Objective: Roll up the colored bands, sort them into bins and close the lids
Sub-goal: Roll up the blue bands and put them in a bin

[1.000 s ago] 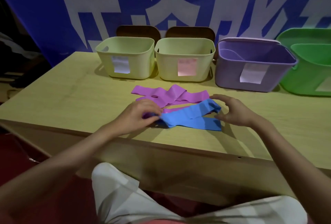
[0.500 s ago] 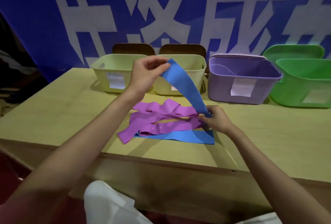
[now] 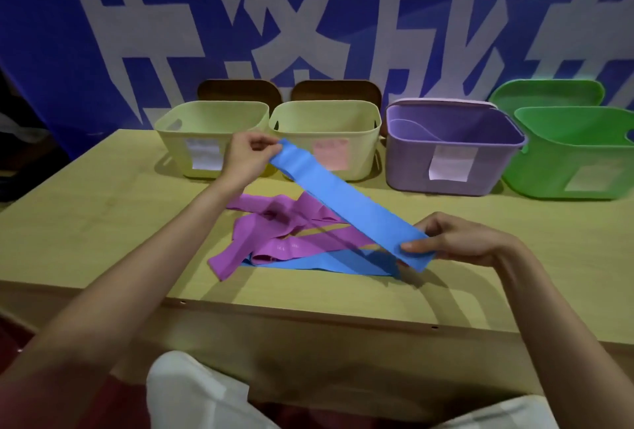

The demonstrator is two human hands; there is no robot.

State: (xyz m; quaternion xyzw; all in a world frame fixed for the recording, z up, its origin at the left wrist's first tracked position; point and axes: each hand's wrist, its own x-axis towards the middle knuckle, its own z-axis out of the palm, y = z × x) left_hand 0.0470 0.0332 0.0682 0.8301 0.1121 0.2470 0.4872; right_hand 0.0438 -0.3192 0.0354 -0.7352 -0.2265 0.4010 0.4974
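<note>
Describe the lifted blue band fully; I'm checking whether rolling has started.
The blue band is a flat, smooth, stretchy-looking strip, not yet rolled. It is held off the table, slanting from upper left down to lower right. The left hand pinches its far end near the yellow bins; the right hand pinches its near end, which juts past the fingers. It passes above the purple bands without clearly touching them.

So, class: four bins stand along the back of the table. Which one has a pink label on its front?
The second bin from the left, pale yellow-green. Its front label is pink; the other three bins carry whitish or pale labels.
</note>
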